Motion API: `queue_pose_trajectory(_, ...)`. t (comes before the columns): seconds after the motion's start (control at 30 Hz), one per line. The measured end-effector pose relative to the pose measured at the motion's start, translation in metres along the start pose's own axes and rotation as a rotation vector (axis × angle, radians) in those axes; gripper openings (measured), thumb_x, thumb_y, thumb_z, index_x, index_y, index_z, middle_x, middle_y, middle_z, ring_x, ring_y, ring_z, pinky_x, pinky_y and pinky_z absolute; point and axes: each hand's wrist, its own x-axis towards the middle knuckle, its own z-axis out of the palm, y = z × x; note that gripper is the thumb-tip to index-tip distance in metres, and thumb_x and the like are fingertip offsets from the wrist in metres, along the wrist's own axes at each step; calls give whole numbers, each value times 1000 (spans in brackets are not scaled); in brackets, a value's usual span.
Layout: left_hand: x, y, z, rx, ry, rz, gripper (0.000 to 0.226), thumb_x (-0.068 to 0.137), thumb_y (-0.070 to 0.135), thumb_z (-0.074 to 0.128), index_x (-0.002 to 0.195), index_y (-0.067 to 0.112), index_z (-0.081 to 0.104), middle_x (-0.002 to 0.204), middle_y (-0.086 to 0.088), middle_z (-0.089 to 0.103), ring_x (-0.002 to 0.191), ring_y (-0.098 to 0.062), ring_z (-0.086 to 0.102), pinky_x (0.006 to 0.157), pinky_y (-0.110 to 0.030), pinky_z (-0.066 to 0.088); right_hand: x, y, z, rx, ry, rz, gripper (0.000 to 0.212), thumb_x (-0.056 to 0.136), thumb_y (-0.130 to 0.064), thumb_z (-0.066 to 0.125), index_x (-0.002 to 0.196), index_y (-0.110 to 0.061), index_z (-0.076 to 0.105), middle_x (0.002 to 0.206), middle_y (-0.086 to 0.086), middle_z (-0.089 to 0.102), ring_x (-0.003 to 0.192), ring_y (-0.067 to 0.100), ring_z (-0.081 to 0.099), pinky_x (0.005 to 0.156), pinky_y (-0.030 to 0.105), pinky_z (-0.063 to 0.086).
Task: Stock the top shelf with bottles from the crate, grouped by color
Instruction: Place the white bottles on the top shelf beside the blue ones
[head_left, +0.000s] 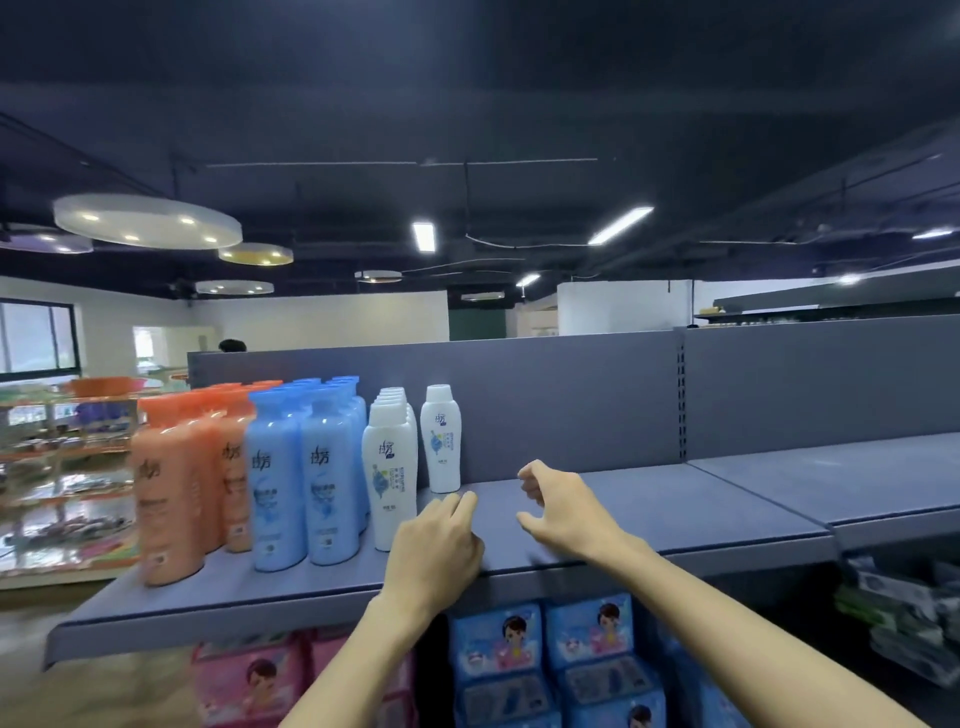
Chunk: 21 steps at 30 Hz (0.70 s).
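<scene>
On the grey top shelf (675, 509) stand three color groups: orange bottles (169, 488) at the left, blue bottles (291, 478) in the middle, then a row of white bottles (389, 467). A single white bottle (440, 441) stands alone just right of that row, near the back panel. My left hand (436, 551) hovers over the shelf's front, fingers loosely curled, holding nothing. My right hand (561, 504) hangs over the shelf to the right of the single white bottle, thumb and fingers apart, empty. The crate is out of view.
The shelf's right half is bare and continues into another grey shelf (841, 467). Below hang pink packs (249, 680) and blue packs (550, 660). Another stocked rack (62, 467) stands at the far left.
</scene>
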Motion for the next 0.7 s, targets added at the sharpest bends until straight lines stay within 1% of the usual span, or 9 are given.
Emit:
queue_pose_trajectory(0.13, -8, -4, -13, -21, 16, -20, 21, 67, 16, 65, 80, 17, 48, 65, 5, 49, 55, -20, 50, 36, -29, 36, -13, -14, -3, 6, 16, -26, 48, 86, -26, 68, 129, -14, 50, 123, 3, 63, 110, 14, 59, 99, 32, 49)
queue_pose_trajectory(0.23, -26, -5, -19, -59, 37, -34, 15, 73, 20, 58, 84, 18, 49, 67, 6, 49, 56, -19, 51, 37, -31, 38, -32, -28, -4, 14, 17, -71, 48, 86, -24, 68, 129, -13, 51, 125, 2, 63, 113, 14, 59, 100, 32, 48)
queue_pose_trajectory(0.3, -45, -4, -19, -66, 46, -6, 13, 75, 25, 51, 86, 19, 50, 67, 7, 49, 57, -17, 52, 37, -30, 38, -54, -36, 0, 39, 22, -139, 47, 87, -24, 69, 129, -13, 52, 126, 1, 63, 114, 12, 59, 100, 31, 48)
queue_pose_trajectory(0.37, -70, -2, -15, -83, 27, 9, 18, 74, 30, 50, 89, 19, 51, 70, 8, 51, 62, -17, 53, 40, -30, 37, -82, -40, 10, 76, 3, -219, 45, 87, -23, 69, 128, -13, 53, 126, -1, 64, 115, 9, 60, 101, 26, 47)
queue_pose_trajectory(0.47, -114, 8, 2, -115, -88, -13, 33, 75, 37, 41, 100, 19, 52, 82, 6, 56, 77, -19, 57, 47, -33, 43, -127, -32, 36, 138, -102, -232, 43, 86, -23, 70, 126, -16, 55, 122, -5, 65, 111, 5, 61, 99, 20, 47)
queue_pose_trajectory(0.53, -146, 17, 15, -144, -178, -33, 37, 76, 40, 37, 102, 18, 52, 86, 3, 57, 82, -22, 57, 51, -34, 44, -152, -16, 59, 130, -186, -191, 43, 86, -23, 71, 125, -14, 56, 119, -3, 66, 107, 6, 62, 97, 21, 48)
queue_pose_trajectory(0.63, -191, 32, 36, -190, -299, -81, 28, 81, 34, 48, 104, 18, 51, 87, 2, 56, 83, -22, 57, 54, -35, 44, -184, 16, 95, 98, -303, -95, 43, 86, -25, 72, 124, -13, 56, 116, 0, 67, 105, 9, 63, 94, 28, 51)
queue_pose_trajectory(0.7, -215, 41, 48, -220, -352, -100, 25, 82, 29, 54, 104, 17, 51, 85, 2, 56, 80, -22, 57, 52, -32, 40, -202, 34, 113, 68, -371, -40, 45, 87, -26, 72, 126, -13, 54, 120, 1, 66, 109, 11, 62, 96, 29, 50)
